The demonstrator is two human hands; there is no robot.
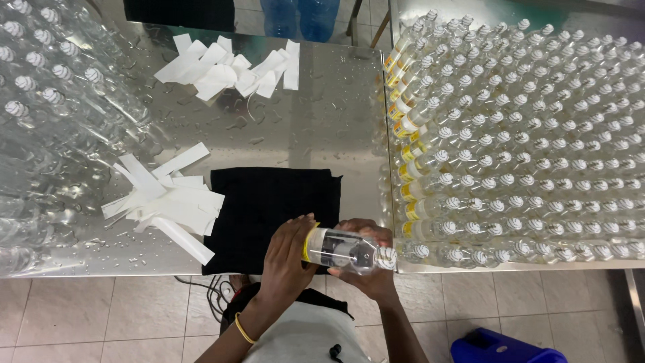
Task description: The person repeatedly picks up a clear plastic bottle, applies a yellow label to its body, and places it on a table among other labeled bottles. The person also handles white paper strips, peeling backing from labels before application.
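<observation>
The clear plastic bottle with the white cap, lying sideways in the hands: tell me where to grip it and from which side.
Probably grip the clear plastic bottle around its straight middle body, coming from above. It lies on its side, the white ribbed cap pointing right; the left hand covers the yellow-banded base end and the right hand cradles it from below, so only the top is free.

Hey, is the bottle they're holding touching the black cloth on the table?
Apart. The head view shows the bottle lying sideways in the left hand and right hand, lifted past the near edge of the black cloth, not resting on it.
</observation>
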